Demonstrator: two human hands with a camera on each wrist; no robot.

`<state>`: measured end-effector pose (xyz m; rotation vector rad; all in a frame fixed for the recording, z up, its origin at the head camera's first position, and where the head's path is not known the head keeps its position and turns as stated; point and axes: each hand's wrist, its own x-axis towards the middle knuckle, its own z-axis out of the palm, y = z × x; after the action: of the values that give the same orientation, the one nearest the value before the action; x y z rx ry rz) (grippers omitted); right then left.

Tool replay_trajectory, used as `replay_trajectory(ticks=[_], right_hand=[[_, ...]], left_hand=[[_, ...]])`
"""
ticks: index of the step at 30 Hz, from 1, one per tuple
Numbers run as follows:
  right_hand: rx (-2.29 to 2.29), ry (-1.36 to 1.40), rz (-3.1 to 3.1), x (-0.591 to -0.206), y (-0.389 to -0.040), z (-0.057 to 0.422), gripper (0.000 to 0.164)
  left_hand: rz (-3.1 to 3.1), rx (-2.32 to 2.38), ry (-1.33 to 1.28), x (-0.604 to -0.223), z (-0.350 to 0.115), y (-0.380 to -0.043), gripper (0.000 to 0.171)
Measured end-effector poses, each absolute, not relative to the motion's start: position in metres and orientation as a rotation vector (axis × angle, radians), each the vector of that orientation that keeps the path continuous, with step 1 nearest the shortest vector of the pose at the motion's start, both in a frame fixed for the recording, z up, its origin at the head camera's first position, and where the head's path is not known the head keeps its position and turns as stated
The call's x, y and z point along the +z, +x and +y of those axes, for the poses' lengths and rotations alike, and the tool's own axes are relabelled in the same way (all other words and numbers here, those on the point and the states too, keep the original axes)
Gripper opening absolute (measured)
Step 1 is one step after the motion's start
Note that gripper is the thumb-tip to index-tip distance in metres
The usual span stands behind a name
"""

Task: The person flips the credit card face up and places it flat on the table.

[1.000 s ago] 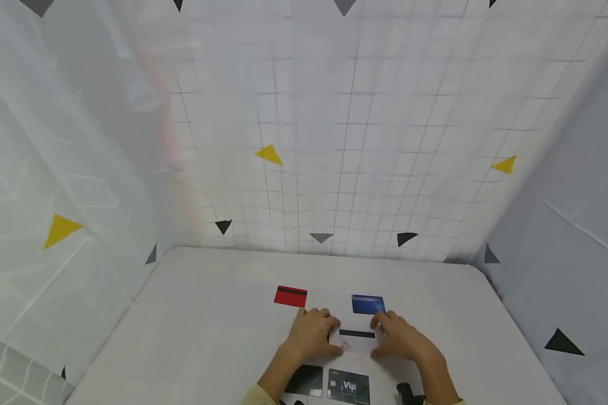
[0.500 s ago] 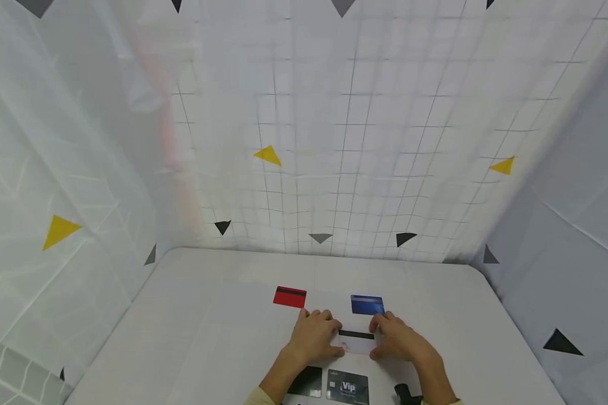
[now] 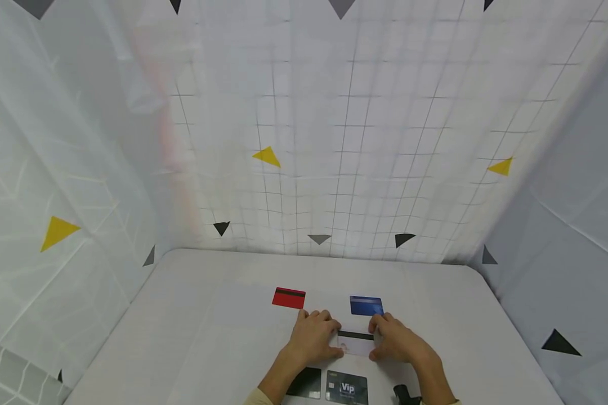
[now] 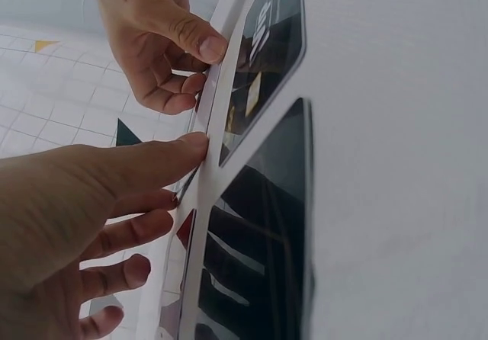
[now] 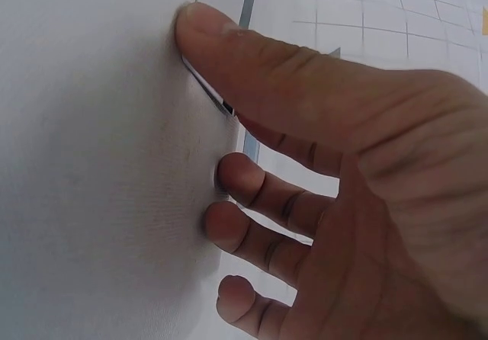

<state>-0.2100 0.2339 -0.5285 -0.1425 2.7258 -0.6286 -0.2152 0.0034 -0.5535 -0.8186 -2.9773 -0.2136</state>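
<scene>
A white card with a black magnetic stripe (image 3: 356, 345) lies between the two hands near the front of the table. My left hand (image 3: 314, 337) holds its left end with thumb and index finger at the near and far edges. On the opposite end, my right hand (image 3: 401, 341) pinches the card the same way. The right wrist view shows the right thumb (image 5: 210, 31) pressed at the card's corner, the other fingers loosely bent beside it. Seen from the left wrist, both thumbs meet the card's near edge, and the card appears almost edge-on.
A red striped card (image 3: 289, 298) lies beyond the left hand, and a blue card (image 3: 366, 305) beyond the right fingertips. Nearer the body are a dark "Vip" card (image 3: 347, 388) and a plain dark card (image 3: 306, 383), partly behind the left forearm. White sheeting encloses the table (image 3: 208, 315).
</scene>
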Motion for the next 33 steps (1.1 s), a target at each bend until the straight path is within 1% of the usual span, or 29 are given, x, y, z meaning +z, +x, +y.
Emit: replay_trajectory(ticks=[16,23,33], right_hand=[[-0.644,-0.167,2.720,-0.529,-0.209,0.236,0.052],[-0.624,-0.162,2.743,-0.527,-0.209,0.235,0.056],[-0.646,-0.217,2.768,-0.528,-0.208,0.233,0.060]], left_hand=[[-2.952,-0.255,-0.841,-0.550,0.001,-0.215,0.053],[-2.925,-0.297,-0.876,-0.550,0.000,-0.219,0.052],[-2.907,-0.297,-0.876,-0.542,-0.003,-0.216,0.052]])
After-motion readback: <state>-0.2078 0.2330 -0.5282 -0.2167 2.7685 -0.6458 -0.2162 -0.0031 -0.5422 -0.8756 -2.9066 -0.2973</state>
